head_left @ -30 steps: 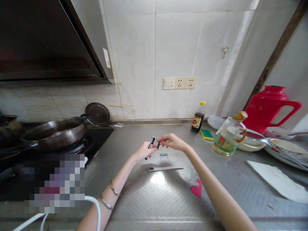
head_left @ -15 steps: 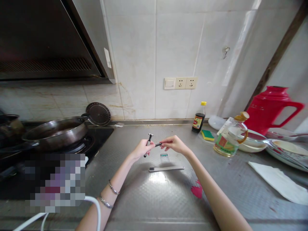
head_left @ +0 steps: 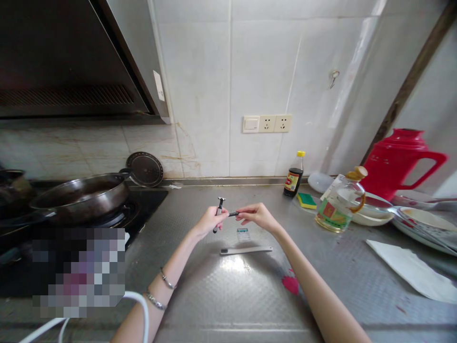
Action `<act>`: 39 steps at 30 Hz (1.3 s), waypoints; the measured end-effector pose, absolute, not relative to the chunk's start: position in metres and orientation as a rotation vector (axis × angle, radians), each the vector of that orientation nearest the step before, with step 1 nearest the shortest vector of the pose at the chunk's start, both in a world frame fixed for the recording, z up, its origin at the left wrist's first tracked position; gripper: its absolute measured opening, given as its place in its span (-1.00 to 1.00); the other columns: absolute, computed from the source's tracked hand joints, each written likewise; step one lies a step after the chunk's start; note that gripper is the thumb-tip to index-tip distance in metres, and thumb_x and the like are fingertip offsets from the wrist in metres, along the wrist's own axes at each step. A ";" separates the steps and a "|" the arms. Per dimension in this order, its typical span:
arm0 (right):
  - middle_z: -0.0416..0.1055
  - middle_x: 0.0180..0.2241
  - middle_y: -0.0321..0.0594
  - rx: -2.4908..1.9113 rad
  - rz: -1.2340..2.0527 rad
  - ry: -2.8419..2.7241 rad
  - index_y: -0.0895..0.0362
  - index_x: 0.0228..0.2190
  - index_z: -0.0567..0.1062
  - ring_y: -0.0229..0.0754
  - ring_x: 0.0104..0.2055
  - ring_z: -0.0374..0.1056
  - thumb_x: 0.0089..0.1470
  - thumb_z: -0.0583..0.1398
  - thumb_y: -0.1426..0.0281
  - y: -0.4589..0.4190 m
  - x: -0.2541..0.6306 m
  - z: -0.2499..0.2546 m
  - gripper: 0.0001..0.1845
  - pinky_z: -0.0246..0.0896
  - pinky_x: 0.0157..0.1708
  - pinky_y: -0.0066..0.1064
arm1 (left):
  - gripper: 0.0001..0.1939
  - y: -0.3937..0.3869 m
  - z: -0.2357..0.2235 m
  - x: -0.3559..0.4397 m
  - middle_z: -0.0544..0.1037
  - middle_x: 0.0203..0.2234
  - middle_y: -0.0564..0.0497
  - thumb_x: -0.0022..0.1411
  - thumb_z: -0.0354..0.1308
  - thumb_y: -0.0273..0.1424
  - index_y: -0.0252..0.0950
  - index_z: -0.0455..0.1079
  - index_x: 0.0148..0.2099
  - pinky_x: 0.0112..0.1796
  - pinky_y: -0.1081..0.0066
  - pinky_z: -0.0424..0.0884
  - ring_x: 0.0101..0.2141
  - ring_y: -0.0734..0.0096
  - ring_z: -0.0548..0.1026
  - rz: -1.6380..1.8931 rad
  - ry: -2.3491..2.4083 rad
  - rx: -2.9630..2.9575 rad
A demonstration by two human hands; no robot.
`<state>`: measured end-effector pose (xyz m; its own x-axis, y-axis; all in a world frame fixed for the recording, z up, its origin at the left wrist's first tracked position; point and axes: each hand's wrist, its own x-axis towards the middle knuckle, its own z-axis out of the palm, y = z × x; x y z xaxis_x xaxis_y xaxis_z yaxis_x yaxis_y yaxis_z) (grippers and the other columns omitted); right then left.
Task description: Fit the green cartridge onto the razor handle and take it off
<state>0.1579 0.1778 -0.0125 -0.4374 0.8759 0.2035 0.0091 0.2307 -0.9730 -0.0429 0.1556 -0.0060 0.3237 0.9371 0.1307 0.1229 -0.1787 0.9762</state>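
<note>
Over the steel counter (head_left: 228,286), my left hand (head_left: 210,223) is closed around a razor (head_left: 218,216). The razor stands nearly upright, its narrow silver T-shaped top pointing up and its dark handle end down. My right hand (head_left: 259,215) pinches a small black bar (head_left: 233,214), which looks like a razor blade cartridge. The bar lies level between both hands, its left end at my left fingertips. Below them on the counter are a small clear plastic case (head_left: 243,234) with a teal strip and a toothbrush (head_left: 246,250) with a pale handle and dark bristles.
A soy sauce bottle (head_left: 293,175), sponge (head_left: 306,200), glass oil jug (head_left: 335,209), red thermos (head_left: 396,164) and stacked dishes stand on the right. A white paper (head_left: 410,269) lies in front. To the left, a pan (head_left: 84,193) sits on the black cooktop (head_left: 153,202).
The small black bar has turned from nearly upright to level between my hands. My left hand with the razor has shifted slightly left, and the razor's top now stands higher. My right hand has moved slightly right.
</note>
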 end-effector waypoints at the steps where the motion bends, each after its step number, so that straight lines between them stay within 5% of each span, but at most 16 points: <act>1: 0.54 -0.46 -0.05 -0.830 1.318 -1.667 0.27 -0.34 0.58 -0.09 -0.39 0.46 -0.26 0.32 0.23 0.177 0.158 -0.013 -0.57 0.41 -0.40 -0.27 | -0.74 0.156 -0.007 -0.043 0.14 -0.74 0.22 0.03 0.15 -0.25 -0.39 0.31 -0.37 -0.62 0.53 0.27 -0.71 0.66 0.14 1.002 0.993 1.568; 14: 0.54 -0.45 -0.03 -0.797 1.416 -1.492 0.28 -0.36 0.57 -0.05 -0.35 0.48 -0.29 0.35 0.24 0.176 0.158 -0.018 -0.57 0.42 -0.33 -0.20 | -0.70 0.156 -0.008 -0.041 0.16 -0.72 0.22 0.06 0.14 -0.21 -0.36 0.28 -0.29 -0.59 0.54 0.26 -0.69 0.65 0.17 1.075 0.967 1.510; 20: 0.54 -0.44 -0.03 -0.819 1.323 -1.325 0.26 -0.38 0.57 -0.04 -0.35 0.48 -0.32 0.37 0.25 0.182 0.163 -0.017 -0.59 0.42 -0.29 -0.18 | -0.62 0.158 -0.005 -0.042 0.28 -0.60 0.14 0.17 -0.02 -0.13 -0.36 0.25 -0.15 -0.53 0.50 0.30 -0.62 0.60 0.29 1.180 0.810 1.260; 39: 0.54 -0.42 -0.11 -0.779 1.293 -1.296 0.23 -0.39 0.58 -0.05 -0.35 0.48 -0.31 0.36 0.24 0.179 0.160 -0.007 -0.61 0.39 -0.19 -0.13 | -0.69 0.144 -0.028 -0.012 0.52 -0.48 -0.02 0.05 0.19 -0.21 -0.33 0.23 -0.29 -0.39 0.43 0.36 -0.45 0.37 0.53 1.074 0.890 1.599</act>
